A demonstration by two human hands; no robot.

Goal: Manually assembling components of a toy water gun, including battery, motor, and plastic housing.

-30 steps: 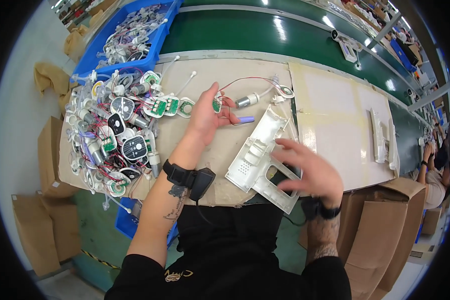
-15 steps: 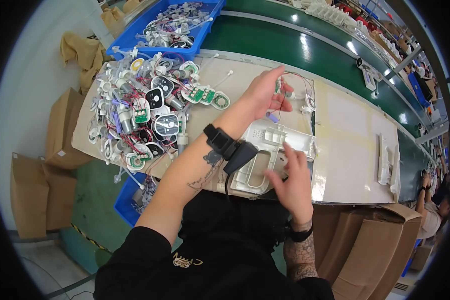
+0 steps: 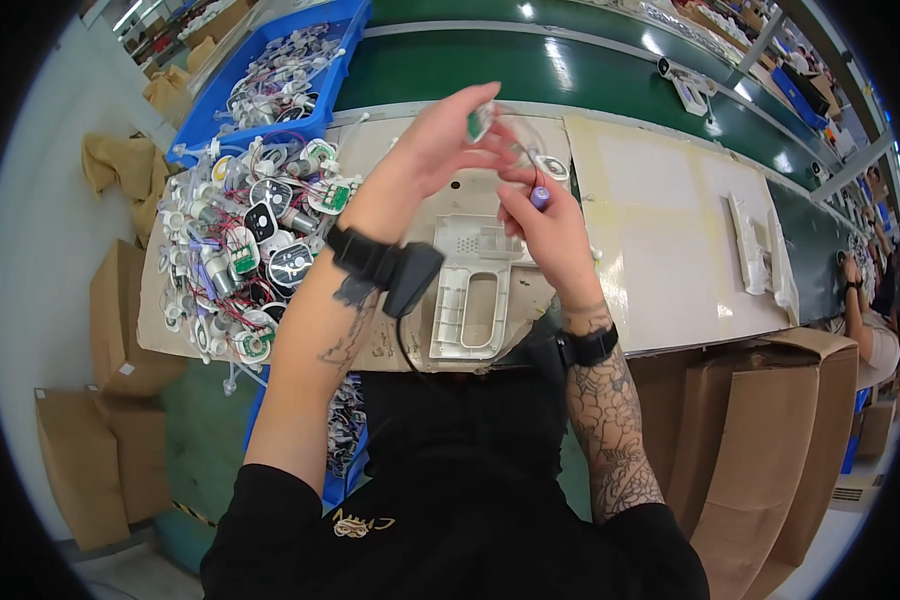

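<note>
In my left hand (image 3: 440, 145) is a small part with a green circuit board (image 3: 480, 121), held up over the cardboard-covered bench. Thin wires run from it toward my right hand (image 3: 555, 235), whose thumb and fingers close on a small purple cylinder (image 3: 540, 197). Just beyond that cylinder is a white round piece (image 3: 552, 168), with a clear tube curving near it. Below both hands lies a white plastic housing (image 3: 450, 310) with a rectangular opening and ribbed inside; my right wrist is close to its right side.
A heap of wired assemblies (image 3: 255, 240) covers the bench's left end, by a blue bin (image 3: 335, 75) of similar parts. A green conveyor (image 3: 450, 65) runs behind. At right lies another white housing (image 3: 755, 250); cardboard boxes (image 3: 760, 430) stand below. A co-worker's arm (image 3: 855, 310) shows far right.
My right hand has moved up from beside the white housing and taken hold of the purple cylinder. My left hand keeps the circuit board part raised. The whole view has shifted.
</note>
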